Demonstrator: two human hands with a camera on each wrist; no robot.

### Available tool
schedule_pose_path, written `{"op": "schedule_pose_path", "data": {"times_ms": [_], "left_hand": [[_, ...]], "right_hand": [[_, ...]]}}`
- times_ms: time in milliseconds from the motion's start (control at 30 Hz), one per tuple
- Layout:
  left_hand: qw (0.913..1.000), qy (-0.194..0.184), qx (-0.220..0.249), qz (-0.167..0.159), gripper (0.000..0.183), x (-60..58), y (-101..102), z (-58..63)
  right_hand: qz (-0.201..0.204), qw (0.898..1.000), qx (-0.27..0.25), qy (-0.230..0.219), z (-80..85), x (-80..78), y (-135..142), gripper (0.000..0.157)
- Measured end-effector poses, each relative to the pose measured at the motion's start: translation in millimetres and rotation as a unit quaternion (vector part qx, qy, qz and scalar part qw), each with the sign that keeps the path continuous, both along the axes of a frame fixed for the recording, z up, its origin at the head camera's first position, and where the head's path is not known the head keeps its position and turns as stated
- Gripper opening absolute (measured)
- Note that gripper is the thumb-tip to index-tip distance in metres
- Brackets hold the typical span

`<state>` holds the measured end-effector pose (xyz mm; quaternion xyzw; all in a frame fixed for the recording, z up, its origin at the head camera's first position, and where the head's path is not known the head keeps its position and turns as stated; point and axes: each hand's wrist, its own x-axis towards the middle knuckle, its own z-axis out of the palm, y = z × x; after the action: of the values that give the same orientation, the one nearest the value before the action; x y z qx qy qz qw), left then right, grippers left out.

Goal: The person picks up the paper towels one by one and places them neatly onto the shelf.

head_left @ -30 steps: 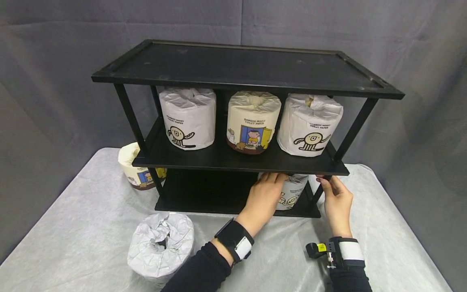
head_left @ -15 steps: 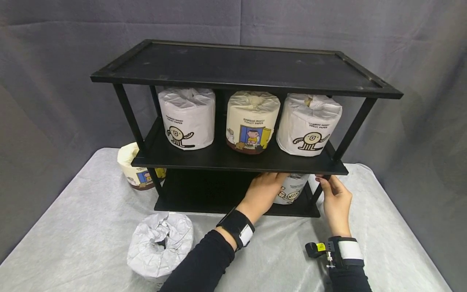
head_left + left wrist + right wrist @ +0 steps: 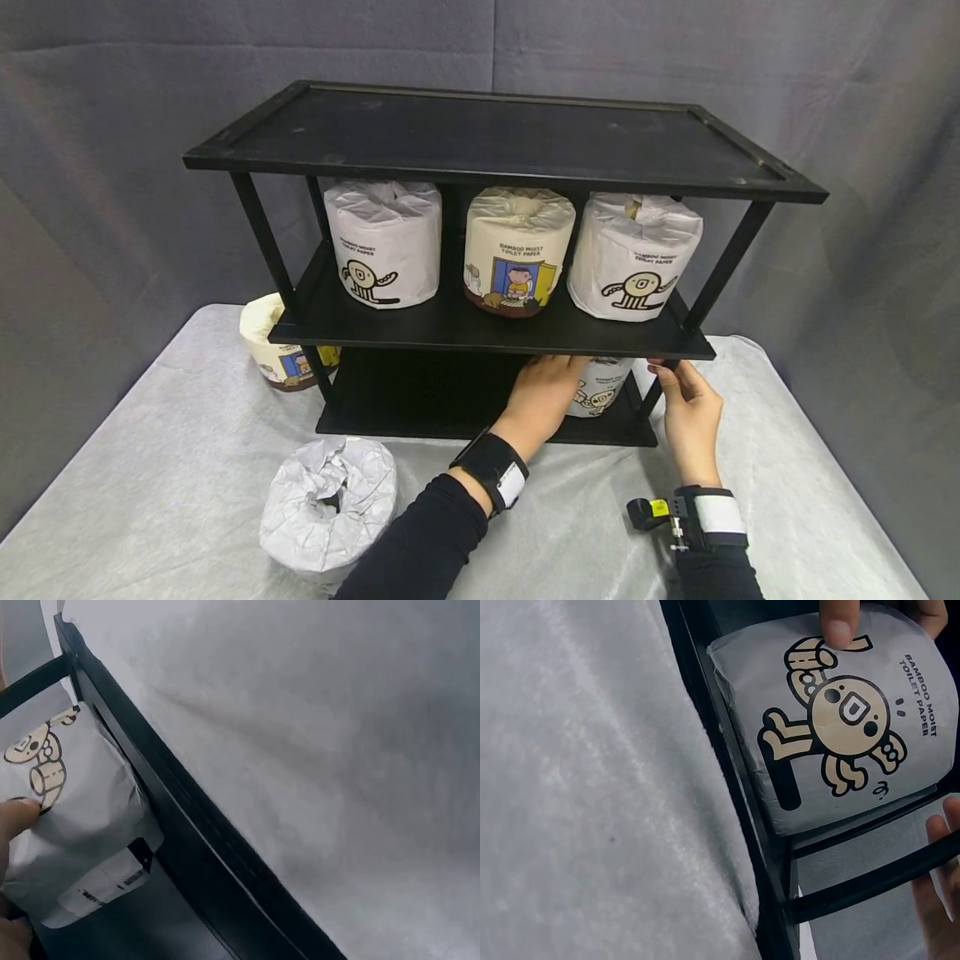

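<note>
On the lower shelf of a black rack [image 3: 487, 340], a white wrapped toilet paper roll [image 3: 602, 387] stands near the right end. My left hand [image 3: 542, 392] grips it from the left, with the thumb [image 3: 840, 626] on its printed front and fingers at the far side. A cartoon figure on the wrapper faces out in the right wrist view. At the front right post [image 3: 651, 400], just below the middle shelf's corner, my right hand [image 3: 693, 412] holds on with thumb and fingers. The roll's top is partly hidden by the middle shelf.
On the middle shelf stand two white rolls [image 3: 386, 250] [image 3: 637, 258] with a cream roll [image 3: 519, 250] between them. Another cream roll [image 3: 273, 354] is behind the rack's left post. A white roll [image 3: 326, 504] stands on the cloth-covered table [image 3: 187, 467] at front left.
The toilet paper roll has slid slightly deeper into the lower shelf, my left hand moving with it. My right hand stays at the post.
</note>
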<state>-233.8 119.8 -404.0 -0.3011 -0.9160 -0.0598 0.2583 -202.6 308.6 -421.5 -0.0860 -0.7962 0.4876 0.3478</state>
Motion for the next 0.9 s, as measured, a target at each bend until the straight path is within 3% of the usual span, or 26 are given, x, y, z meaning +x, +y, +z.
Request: {"op": "schedule_pose_path", "data": {"times_ms": [233, 533, 633, 800, 900], "left_hand": [[0.9959, 0.065, -0.038, 0.051, 0.031, 9.5, 5.6, -1.3], [0.9968, 0.049, -0.043, 0.045, 0.032, 17.1, 3.5, 5.6], [0.9981, 0.026, -0.037, 0.042, 0.038, 18.8, 2.3, 8.5], [0.9960, -0.059, -0.051, 0.043, 0.062, 24.9, 2.3, 14.8], [0.9941, -0.084, -0.053, 0.043, 0.068, 29.4, 3.1, 17.1]], "right_hand": [[0.000, 1.000, 0.006, 0.000, 0.7, 0.3, -0.4, 0.023], [0.017, 1.000, -0.013, 0.022, 0.9, 0.0, -2.0, 0.024], [0.025, 0.999, -0.020, 0.031, 0.5, -1.3, -2.0, 0.024], [0.021, 0.999, -0.019, 0.031, -0.3, -1.8, -2.0, 0.022], [0.020, 0.999, -0.017, 0.029, 1.2, -0.3, -3.6, 0.022]]}}
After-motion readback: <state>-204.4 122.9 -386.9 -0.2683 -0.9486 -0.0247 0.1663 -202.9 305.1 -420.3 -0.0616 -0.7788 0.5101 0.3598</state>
